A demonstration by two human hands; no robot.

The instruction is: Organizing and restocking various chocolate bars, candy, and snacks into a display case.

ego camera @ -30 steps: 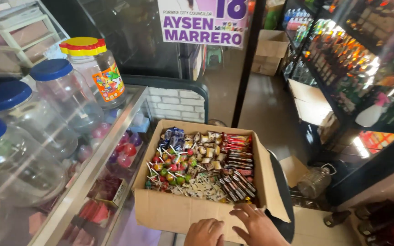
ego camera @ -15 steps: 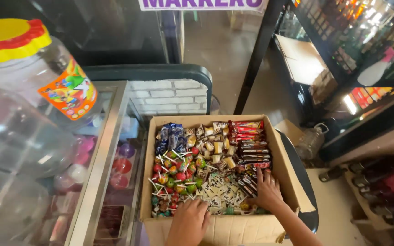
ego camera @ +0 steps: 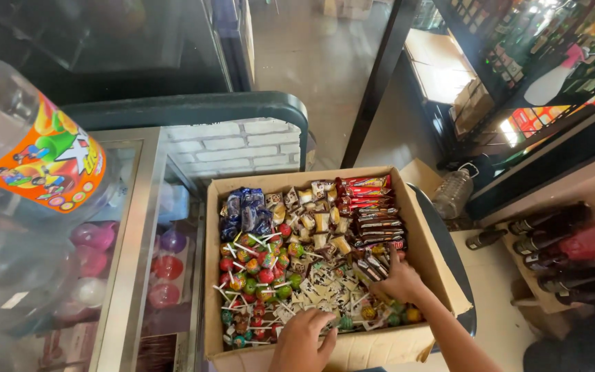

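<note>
Cardboard box, open-topped, resting on a dark round seat or stool top beside a glass display counter; packed with loose sweets. Both hands inside, near the front edge.

Right hand: palm down on the right front part of the contents, index finger stretched forward onto the dark flat bars, other fingers spread and loose. Grasping nothing visible.

Left hand: at the front wall of the box, fingers curled down into the small pale wrapped sweets. Whether they pinch a piece — cannot tell; fingertips partly buried.

Contents, left to right: lollipops with white sticks, red and green heads, filling the left half; blue foil packets at the back left; small cream and brown wrapped pieces at the back centre; red wrapped bars stacked at the back right, above the dark ones.

Surroundings: large clear plastic jar with a bright cartoon label on the counter, far left. Pink and purple round items under the counter glass. White-painted brick behind the box. Clear plastic bottle on the floor, right of the box. Dark glass bottles lying in a row at far right.
</note>
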